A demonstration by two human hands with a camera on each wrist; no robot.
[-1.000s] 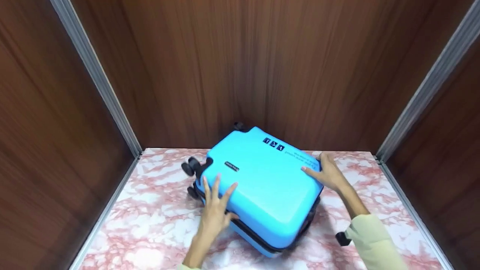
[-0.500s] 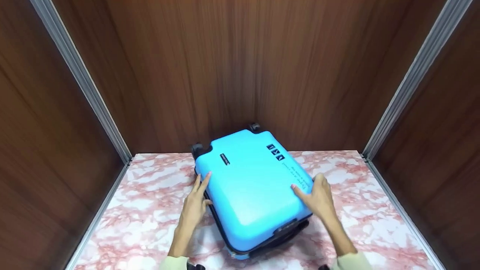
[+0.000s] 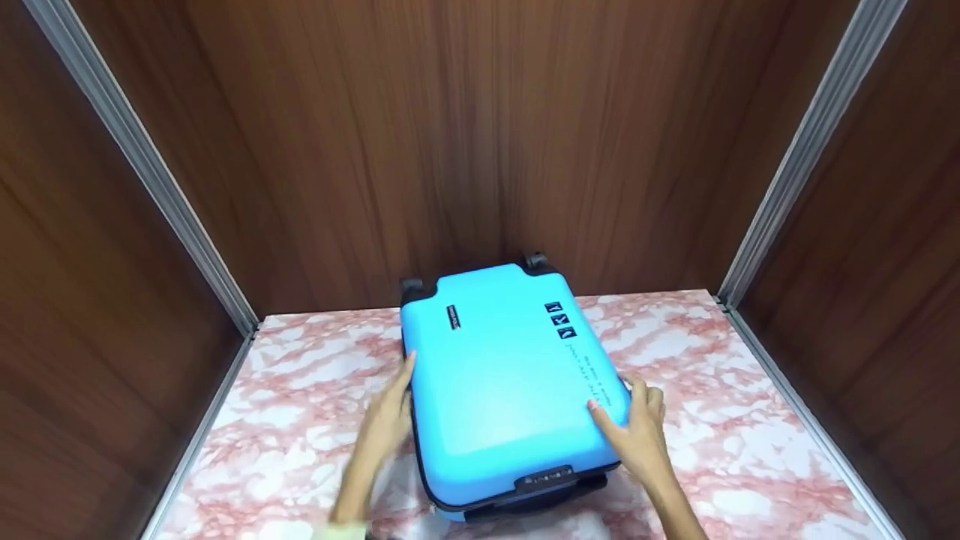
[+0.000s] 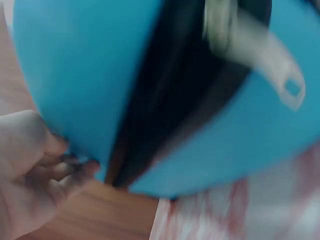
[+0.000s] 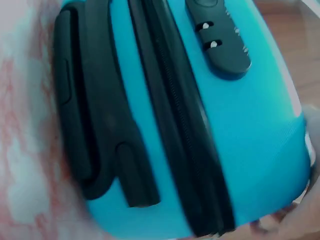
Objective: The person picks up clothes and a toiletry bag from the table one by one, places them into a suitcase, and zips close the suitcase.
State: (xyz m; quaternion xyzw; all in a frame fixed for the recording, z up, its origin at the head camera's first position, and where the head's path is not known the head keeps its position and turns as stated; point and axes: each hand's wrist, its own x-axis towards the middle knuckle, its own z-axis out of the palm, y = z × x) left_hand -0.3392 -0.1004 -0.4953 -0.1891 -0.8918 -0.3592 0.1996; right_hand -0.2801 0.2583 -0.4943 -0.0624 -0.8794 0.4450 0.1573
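Note:
A light blue hard-shell suitcase point(image 3: 510, 375) lies flat, wheels toward the back wall and its handle end toward me. My right hand point(image 3: 641, 431) grips its right edge, thumb on the top shell and the other fingers over the side. Along the opposite side, my left hand point(image 3: 384, 420) lies with a finger stretched against the edge. The left wrist view shows these fingertips point(image 4: 90, 167) at the blue shell beside the black zipper band point(image 4: 175, 85), where a zipper pull point(image 4: 280, 70) hangs. A combination lock point(image 5: 220, 45) and black handle point(image 5: 80, 100) appear in the right wrist view.
The suitcase rests on a red-and-white marbled surface point(image 3: 285, 420). A brown wood-grain wall point(image 3: 465, 135) stands close behind its black wheels point(image 3: 537, 261). Side panels with grey metal corner strips point(image 3: 817, 150) close in the left and right.
The suitcase has turned so its wheels point to the back wall and its lock end faces me. My left hand has slid from its top to its left side; my right hand kept its grip.

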